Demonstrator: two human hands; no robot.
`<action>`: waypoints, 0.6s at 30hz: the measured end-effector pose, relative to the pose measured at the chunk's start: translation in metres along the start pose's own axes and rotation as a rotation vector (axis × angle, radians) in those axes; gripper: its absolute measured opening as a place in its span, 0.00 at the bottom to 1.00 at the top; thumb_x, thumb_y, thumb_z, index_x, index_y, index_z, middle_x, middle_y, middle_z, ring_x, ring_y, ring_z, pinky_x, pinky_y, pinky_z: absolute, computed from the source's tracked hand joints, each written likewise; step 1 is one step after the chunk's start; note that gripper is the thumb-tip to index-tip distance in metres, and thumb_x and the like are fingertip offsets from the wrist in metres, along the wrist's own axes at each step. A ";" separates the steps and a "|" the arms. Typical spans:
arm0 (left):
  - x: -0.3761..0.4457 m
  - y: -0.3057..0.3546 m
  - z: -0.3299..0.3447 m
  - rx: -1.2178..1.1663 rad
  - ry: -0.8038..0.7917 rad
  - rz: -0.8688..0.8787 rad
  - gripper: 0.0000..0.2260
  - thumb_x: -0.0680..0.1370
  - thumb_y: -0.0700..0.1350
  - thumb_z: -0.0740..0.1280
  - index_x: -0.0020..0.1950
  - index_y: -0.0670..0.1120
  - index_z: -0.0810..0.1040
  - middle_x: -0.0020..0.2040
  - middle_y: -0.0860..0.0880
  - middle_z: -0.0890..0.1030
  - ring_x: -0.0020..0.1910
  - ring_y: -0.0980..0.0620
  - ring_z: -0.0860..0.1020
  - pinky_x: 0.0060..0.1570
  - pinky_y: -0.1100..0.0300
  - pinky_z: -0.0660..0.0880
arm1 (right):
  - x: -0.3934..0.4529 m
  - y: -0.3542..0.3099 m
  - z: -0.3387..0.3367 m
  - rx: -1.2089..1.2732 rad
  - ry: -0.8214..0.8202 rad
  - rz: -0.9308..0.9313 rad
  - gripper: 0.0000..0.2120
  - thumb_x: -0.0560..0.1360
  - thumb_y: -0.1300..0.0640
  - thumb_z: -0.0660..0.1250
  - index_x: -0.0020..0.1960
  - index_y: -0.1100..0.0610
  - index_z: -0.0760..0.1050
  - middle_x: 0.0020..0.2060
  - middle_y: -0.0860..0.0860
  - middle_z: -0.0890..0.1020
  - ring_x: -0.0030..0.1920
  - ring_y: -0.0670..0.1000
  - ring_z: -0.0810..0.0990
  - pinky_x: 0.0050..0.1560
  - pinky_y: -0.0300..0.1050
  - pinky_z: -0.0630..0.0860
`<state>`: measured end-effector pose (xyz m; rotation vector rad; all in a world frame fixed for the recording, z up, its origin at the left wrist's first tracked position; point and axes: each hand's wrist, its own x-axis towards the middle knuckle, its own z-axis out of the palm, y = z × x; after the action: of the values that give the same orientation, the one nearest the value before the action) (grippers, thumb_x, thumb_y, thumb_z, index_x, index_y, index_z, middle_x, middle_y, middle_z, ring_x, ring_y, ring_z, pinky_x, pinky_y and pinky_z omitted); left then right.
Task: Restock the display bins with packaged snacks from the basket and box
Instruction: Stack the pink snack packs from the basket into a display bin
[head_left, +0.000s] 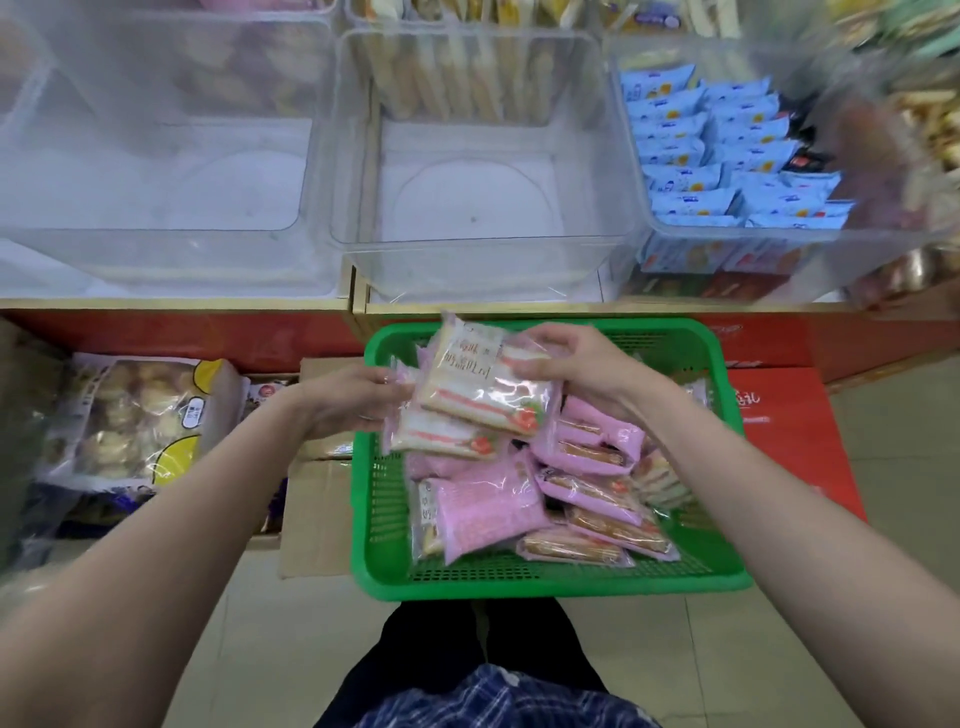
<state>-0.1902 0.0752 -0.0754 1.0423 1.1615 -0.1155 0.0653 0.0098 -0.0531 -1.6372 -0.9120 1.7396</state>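
Two bare hands, left hand (353, 400) and right hand (576, 364), hold a small stack of clear-wrapped pink-and-white sandwich packets (478, 395) above a green perforated plastic basket (519, 577) of pink snack packets, below an empty clear plastic display bin (483, 260).

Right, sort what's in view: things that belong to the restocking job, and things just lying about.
Job:
- hands: left, right, both holding sandwich packs
- green basket of pink packs
- empty middle bin
- cardboard box

Lying about:
- bagged buns
- bin of blue packets
- red carton

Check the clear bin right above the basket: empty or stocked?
Empty. The middle bin shows only its bare floor through clear walls.
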 end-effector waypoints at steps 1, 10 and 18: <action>0.000 0.002 0.003 -0.044 -0.025 0.007 0.09 0.76 0.44 0.63 0.54 0.42 0.76 0.46 0.48 0.82 0.43 0.52 0.80 0.41 0.62 0.75 | 0.003 0.003 0.007 -0.136 -0.011 -0.008 0.28 0.63 0.59 0.77 0.62 0.58 0.74 0.60 0.49 0.77 0.58 0.49 0.76 0.63 0.46 0.70; 0.019 -0.013 0.022 -0.012 -0.135 -0.158 0.06 0.81 0.39 0.58 0.48 0.42 0.74 0.47 0.45 0.78 0.43 0.49 0.76 0.47 0.58 0.75 | 0.017 0.032 0.037 -0.633 -0.423 0.152 0.38 0.70 0.44 0.70 0.74 0.54 0.58 0.64 0.47 0.73 0.60 0.48 0.74 0.62 0.42 0.71; 0.018 -0.007 0.028 -0.023 -0.180 -0.039 0.09 0.81 0.42 0.58 0.51 0.43 0.78 0.46 0.48 0.81 0.44 0.52 0.78 0.46 0.61 0.77 | 0.033 0.034 0.038 -0.673 -0.579 0.191 0.35 0.64 0.46 0.77 0.65 0.52 0.66 0.47 0.44 0.81 0.46 0.42 0.81 0.47 0.37 0.74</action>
<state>-0.1663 0.0585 -0.0934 0.9689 1.0181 -0.2217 0.0260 0.0118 -0.0998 -1.6542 -1.8184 2.2527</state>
